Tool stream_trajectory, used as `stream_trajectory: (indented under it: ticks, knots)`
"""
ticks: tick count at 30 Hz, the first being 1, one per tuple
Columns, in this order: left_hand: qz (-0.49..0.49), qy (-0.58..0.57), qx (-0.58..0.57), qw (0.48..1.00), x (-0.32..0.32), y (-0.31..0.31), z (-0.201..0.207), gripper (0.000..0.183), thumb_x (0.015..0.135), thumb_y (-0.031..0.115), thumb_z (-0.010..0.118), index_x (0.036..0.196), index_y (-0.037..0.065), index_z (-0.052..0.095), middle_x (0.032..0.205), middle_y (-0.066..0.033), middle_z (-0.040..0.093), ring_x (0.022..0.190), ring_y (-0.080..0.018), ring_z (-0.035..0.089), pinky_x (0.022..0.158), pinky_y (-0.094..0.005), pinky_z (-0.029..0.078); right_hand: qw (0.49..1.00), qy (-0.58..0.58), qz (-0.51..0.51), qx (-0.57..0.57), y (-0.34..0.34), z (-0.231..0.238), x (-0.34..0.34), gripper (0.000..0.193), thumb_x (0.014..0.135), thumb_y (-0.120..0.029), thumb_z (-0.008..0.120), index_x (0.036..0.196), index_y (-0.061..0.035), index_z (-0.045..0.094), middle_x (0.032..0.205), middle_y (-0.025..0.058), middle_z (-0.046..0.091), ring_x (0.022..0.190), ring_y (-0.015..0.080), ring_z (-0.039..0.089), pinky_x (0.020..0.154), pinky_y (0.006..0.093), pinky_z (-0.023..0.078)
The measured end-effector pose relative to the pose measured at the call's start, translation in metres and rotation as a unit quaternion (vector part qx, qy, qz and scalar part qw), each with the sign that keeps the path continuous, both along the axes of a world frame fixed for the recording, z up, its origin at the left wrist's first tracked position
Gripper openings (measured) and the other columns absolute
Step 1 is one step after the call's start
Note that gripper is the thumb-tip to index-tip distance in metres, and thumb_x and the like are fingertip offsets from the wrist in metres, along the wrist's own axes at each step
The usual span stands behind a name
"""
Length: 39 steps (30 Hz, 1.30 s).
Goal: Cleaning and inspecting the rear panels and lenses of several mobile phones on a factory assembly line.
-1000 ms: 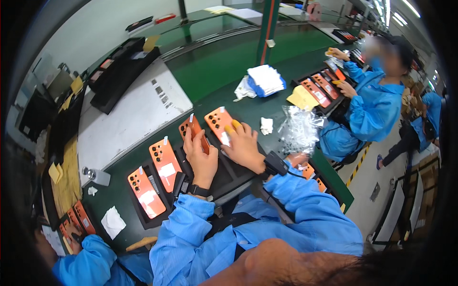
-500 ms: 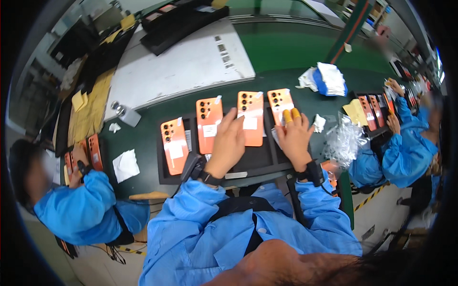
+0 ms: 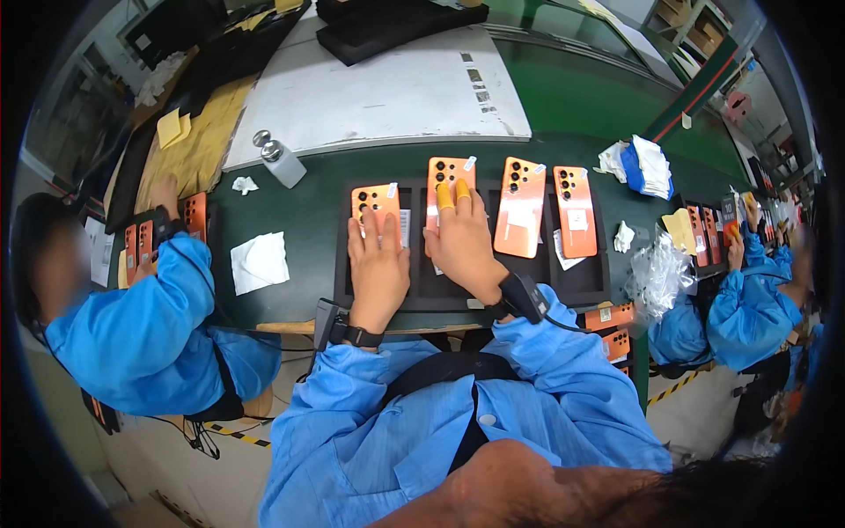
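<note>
Four orange phones lie back up in a row on a black tray (image 3: 576,280), their camera lenses at the far end. My left hand (image 3: 380,275) rests with outstretched fingers on the leftmost orange phone (image 3: 373,195). Over the second orange phone (image 3: 452,167) lies my right hand (image 3: 465,249), fingers extended; two of them wear yellow finger cots. Both hands cover much of the phones beneath them. To their right, the third orange phone (image 3: 520,211) lies slightly tilted beside the fourth orange phone (image 3: 576,216), which bears a white label. Neither hand grips anything.
A metal-topped bottle (image 3: 283,165) and a white cloth (image 3: 260,263) are to the left. Clear plastic wrap (image 3: 656,275) and a stack of white wipes (image 3: 647,167) stand right. Co-workers sit on both sides. More orange phones (image 3: 609,317) lie below the table's right edge.
Both hands have moved left along the row: the left onto the first phone, the right from the fourth phone to the second. The view has shifted, so the scene sits further right.
</note>
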State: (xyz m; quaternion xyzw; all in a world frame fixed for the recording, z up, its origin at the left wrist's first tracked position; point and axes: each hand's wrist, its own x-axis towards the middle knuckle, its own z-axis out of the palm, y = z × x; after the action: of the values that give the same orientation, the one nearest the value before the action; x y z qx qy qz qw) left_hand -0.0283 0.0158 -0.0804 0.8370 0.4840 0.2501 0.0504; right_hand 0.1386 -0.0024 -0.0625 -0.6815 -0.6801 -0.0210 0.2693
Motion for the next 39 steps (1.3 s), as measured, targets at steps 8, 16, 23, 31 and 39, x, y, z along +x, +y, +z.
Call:
stream_trajectory:
  ticks: [8,16,23,31,39]
  knots:
    - [-0.003,0.028,0.012,1.000,-0.004,0.004,0.018,0.070,0.076,0.004,0.062,0.139,-0.014,0.037,0.139,-0.0421,0.036,0.131,-0.0586,0.033,0.114,-0.0580,0.027,0.995,-0.060,-0.041,-0.070,0.011,-0.002,-0.020,0.058,0.070,-0.007,0.066,0.122,0.0152,0.055,0.140,0.0392,0.038,0.133,0.0583,0.030,0.103,0.0675,0.031]
    - [0.065,0.049,-0.008,0.997,-0.015,0.013,0.049,0.056,0.078,0.005,0.059,0.131,-0.012,0.050,0.091,-0.0269,0.068,0.082,-0.0405,0.069,0.071,-0.0459,0.058,0.984,0.145,-0.039,-0.096,0.005,0.020,0.000,0.067,0.075,-0.002,0.059,0.134,0.0203,0.038,0.131,0.0413,0.042,0.120,0.0535,0.048,0.097,0.0492,0.047]
    - [0.031,-0.061,-0.046,0.997,-0.031,0.024,0.080,0.031,0.088,0.009,0.058,0.116,-0.005,0.061,0.072,-0.0246,0.066,0.065,-0.0421,0.066,0.061,-0.0508,0.053,0.968,0.189,-0.136,-0.095,-0.022,0.033,0.030,0.030,0.082,0.001,0.055,0.109,0.0160,0.053,0.088,0.0313,0.064,0.080,0.0489,0.064,0.072,0.0533,0.053]
    - [-0.020,-0.044,-0.061,0.997,0.055,-0.016,0.068,0.037,0.089,0.013,0.060,0.119,-0.008,0.060,0.068,-0.0234,0.066,0.061,-0.0408,0.066,0.058,-0.0491,0.053,0.982,0.170,-0.086,0.003,-0.049,0.040,0.000,0.014,0.086,-0.002,0.054,0.091,0.0106,0.056,0.082,0.0317,0.063,0.076,0.0493,0.064,0.068,0.0540,0.051]
    - [-0.102,-0.215,-0.167,0.957,0.054,-0.024,0.046,0.030,0.091,0.007,0.055,0.118,-0.002,0.064,0.078,-0.0216,0.069,0.067,-0.0389,0.069,0.062,-0.0450,0.055,0.944,0.325,-0.052,-0.021,-0.062,0.015,0.015,0.032,0.097,-0.012,0.051,0.118,0.0113,0.058,0.083,0.0276,0.067,0.075,0.0428,0.067,0.068,0.0472,0.052]
